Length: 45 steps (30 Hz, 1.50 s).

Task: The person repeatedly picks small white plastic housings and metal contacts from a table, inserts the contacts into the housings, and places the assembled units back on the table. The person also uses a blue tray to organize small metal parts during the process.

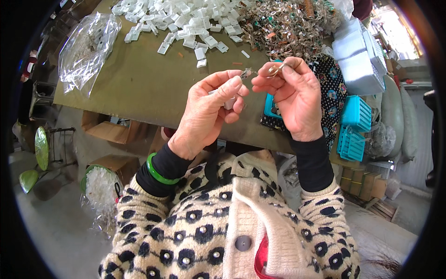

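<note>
Above the near edge of the table, my left hand (209,102) is closed, with a small greyish metallic piece (245,73) at its thumb and forefinger. A small white plastic piece (229,102) is tucked under the curled fingers of the same hand. My right hand (297,90), close beside it, pinches a small shiny, loop-shaped piece (274,71) between thumb and fingers. The fingertips of both hands nearly meet. Both small pieces are too fine to name exactly. Beneath my right hand, partly hidden, sits a turquoise plastic tray (271,108).
White plastic pieces (186,21) lie heaped across the table (139,79), beside a pile of tangled shiny pieces (288,32). A clear plastic bag (88,51) rests at the left. Stacked white trays (357,56), turquoise baskets (355,114) and patterned dark cloth (332,79) are at the right.
</note>
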Tool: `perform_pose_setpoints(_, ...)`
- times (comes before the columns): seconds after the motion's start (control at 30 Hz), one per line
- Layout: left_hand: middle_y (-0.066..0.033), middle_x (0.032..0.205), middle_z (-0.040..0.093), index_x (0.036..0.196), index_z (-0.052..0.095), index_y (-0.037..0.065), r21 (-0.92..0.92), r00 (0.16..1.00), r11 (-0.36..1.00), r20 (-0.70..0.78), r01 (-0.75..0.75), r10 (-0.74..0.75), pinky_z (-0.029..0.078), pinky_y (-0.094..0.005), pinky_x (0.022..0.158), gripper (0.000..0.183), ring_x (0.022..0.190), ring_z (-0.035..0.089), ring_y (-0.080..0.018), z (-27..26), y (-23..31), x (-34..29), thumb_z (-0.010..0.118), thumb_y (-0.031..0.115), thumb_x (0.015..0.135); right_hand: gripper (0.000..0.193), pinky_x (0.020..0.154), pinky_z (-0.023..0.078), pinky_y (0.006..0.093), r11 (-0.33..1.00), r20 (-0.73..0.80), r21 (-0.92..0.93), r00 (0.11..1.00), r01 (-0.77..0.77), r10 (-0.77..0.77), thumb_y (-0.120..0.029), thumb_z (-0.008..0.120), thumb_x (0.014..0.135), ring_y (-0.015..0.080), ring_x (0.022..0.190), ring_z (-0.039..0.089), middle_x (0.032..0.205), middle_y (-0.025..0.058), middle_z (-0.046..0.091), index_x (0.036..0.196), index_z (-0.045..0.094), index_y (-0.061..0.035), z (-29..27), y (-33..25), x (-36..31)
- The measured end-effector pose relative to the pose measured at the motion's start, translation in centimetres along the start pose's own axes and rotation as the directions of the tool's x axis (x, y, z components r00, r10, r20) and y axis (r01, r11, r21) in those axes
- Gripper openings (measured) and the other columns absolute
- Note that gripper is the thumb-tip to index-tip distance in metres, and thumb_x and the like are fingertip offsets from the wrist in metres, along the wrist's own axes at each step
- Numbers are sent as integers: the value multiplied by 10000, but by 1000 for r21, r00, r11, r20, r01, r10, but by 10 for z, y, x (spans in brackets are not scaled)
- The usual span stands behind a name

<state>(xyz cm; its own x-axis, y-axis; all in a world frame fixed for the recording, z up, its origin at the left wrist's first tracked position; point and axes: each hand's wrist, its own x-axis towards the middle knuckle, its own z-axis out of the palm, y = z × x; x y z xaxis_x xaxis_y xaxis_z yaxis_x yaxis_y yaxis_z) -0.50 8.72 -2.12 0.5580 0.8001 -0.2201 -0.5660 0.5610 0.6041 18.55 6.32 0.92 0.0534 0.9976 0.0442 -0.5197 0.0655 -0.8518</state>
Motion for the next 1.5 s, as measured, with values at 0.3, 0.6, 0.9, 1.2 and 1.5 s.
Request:
perform_pose_setpoints(0.3, -50, 837, 657, 1058, 662, 11, 251, 995, 967, -77, -42, 63, 399, -189, 487, 182, 663, 588, -84, 5, -2, -3, 696, 105, 906, 258, 815, 518, 272, 678, 91, -720, 989, 145, -115, 16, 654, 879, 147, 867, 654, 1065, 111, 664, 1129, 591, 18, 15, 0, -32)
perform_pose_setpoints(0.6, -32, 798, 663, 1018, 670, -22, 399, 992, 916, -127, 42, 10, 432, -182, 501, 205, 624, 570, -57, 14, 0, -8, 728, 111, 873, 185, 583, 455, 369, 56, 369, -900, 823, 433, -433, 38, 689, 775, 272, 659, 599, 765, 88, 607, 927, 624, -47, 10, 25, -30)
perform_pose_setpoints(0.9, -46, 784, 644, 955, 645, 7, 59, 992, 998, -114, -38, 44, 421, -201, 486, 138, 620, 576, -81, 11, -12, -11, 712, 109, 892, 152, 532, 443, 326, 269, 188, -906, 881, 326, -434, 41, 697, 773, 224, 581, 582, 713, 73, 613, 896, 661, -42, 14, 36, -32)
perform_pose_setpoints(1.2, -50, 776, 652, 929, 647, 0, 311, 986, 950, -153, -22, 73, 426, -201, 487, 116, 596, 580, -87, 12, -13, -12, 710, 86, 884, 174, 540, 440, 329, 214, 216, -912, 854, 350, -473, 66, 686, 736, 227, 596, 580, 725, 63, 612, 869, 666, -44, 12, 33, -34)
perform_pose_setpoints(1.5, -44, 694, 618, 873, 640, 14, 222, 985, 960, -58, 171, -162, 399, -211, 462, 123, 558, 569, -109, 0, 3, -11, 691, 125, 875, 183, 597, 420, 357, 58, 350, -897, 783, 439, -514, 44, 671, 623, 252, 643, 575, 739, 54, 585, 768, 622, -55, 11, 37, -33)
